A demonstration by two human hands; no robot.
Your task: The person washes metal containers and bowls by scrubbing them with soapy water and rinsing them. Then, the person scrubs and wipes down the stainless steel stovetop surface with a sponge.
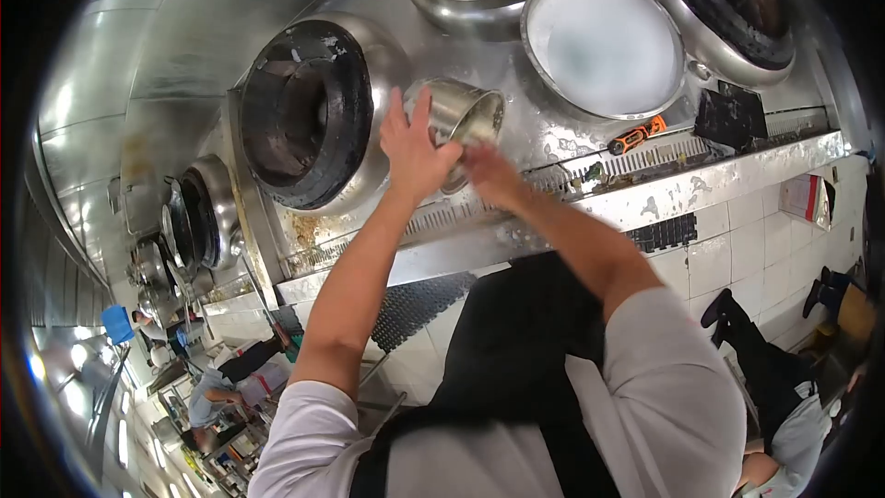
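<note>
A cylindrical stainless-steel pot [451, 103] lies tilted on the steel counter, its mouth turned to the right. My left hand [412, 149] grips its near side, with two fingers stretched up along the wall. Close to the pot's lower rim is my right hand [495, 175], smeared by motion; its fingers and anything in them cannot be made out. Just left of the pot stands a round wok burner [318, 115] with a black ring.
A wide basin [604, 44] of white, foamy liquid stands right of the pot. Behind is a large lidded pot [479, 5]. An orange-and-black tool [637, 135] and black pieces [728, 117] lie by the slotted drain [664, 155]. Other people are at both sides.
</note>
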